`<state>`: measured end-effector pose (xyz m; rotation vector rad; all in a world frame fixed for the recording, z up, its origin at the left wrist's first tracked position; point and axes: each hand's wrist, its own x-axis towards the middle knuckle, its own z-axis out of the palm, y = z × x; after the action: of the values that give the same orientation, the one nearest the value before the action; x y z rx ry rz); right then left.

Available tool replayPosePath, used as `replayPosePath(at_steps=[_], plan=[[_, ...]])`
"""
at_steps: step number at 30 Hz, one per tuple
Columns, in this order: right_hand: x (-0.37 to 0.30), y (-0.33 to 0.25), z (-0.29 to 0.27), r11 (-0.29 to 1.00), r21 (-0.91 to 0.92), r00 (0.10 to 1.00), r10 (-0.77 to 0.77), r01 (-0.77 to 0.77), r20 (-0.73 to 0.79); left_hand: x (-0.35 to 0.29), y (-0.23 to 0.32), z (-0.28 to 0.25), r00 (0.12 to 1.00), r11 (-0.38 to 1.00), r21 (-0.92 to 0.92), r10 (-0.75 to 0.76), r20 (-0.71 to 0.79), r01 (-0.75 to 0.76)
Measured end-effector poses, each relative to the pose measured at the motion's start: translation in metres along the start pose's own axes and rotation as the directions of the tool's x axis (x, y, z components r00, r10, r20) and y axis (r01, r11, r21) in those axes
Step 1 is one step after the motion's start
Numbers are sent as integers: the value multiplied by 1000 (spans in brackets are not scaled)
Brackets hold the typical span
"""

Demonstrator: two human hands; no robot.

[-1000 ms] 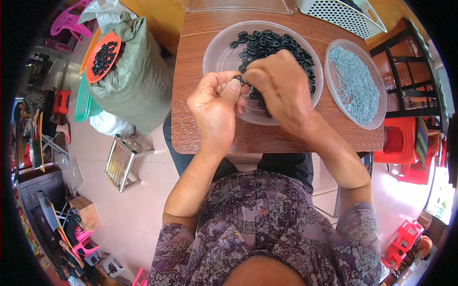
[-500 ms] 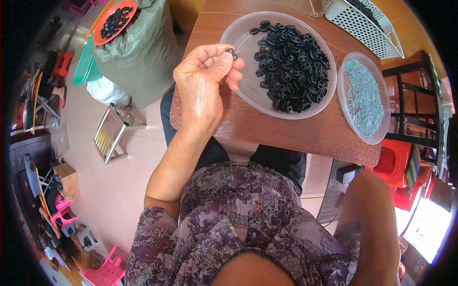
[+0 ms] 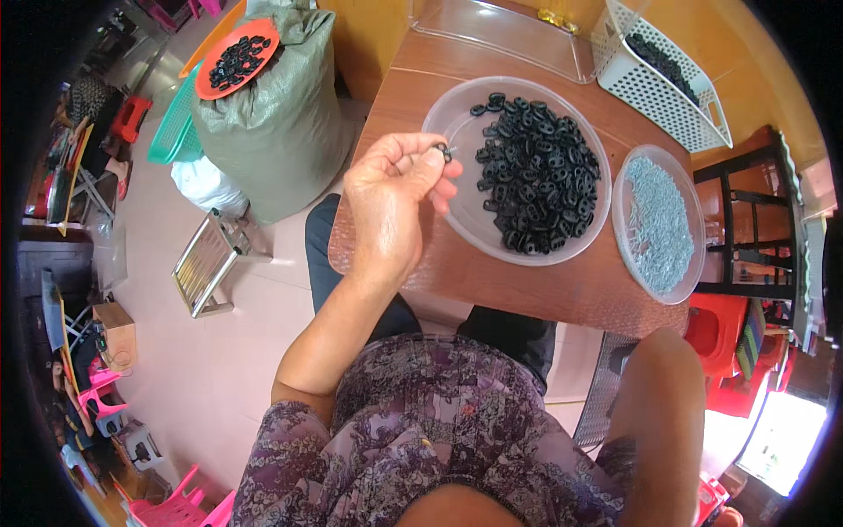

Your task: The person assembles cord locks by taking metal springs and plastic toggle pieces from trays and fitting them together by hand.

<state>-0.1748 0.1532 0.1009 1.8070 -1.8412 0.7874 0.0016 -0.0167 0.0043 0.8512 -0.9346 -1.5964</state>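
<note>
My left hand (image 3: 386,195) is raised over the near left rim of a round clear plastic tub (image 3: 458,204). Its thumb and fingers pinch a small black plastic piece (image 3: 444,153), and a thin metallic tip seems to stick out of it. Inside the tub lies a heap of small black oval pieces with two holes (image 3: 540,176). To the right, an oval clear tray (image 3: 625,230) holds a pile of small silvery screws (image 3: 657,228). My right arm (image 3: 663,395) is bent at the lower right, and its hand is out of view.
The tub and tray stand on a brown wooden table (image 3: 404,97). A white perforated basket (image 3: 659,97) sits at the far right, beside a shallow clear container (image 3: 500,35). Left of the table, a stuffed sack (image 3: 272,149) carries an orange plate (image 3: 204,83). A metal stool (image 3: 206,263) stands on the floor.
The whole view has shifted, so the table and tub appear lower in the picture. My left hand keeps its pinch on the black piece, and my right arm is still bent.
</note>
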Motion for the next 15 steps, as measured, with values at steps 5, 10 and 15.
replayPosePath(at_steps=[5,10,15], plan=[[-7,-32,-8,997,65,997,-44,49,-68,4,4,1,999,999,-28,-20,49,21],[45,-41,77,977,201,995,-57,72,-79,10,2,-26,998,1000,8,-28,-51,28],[86,7,205,939,275,967,-239,207,88,13,2,-19,998,997,-47,-56,-1,56]])
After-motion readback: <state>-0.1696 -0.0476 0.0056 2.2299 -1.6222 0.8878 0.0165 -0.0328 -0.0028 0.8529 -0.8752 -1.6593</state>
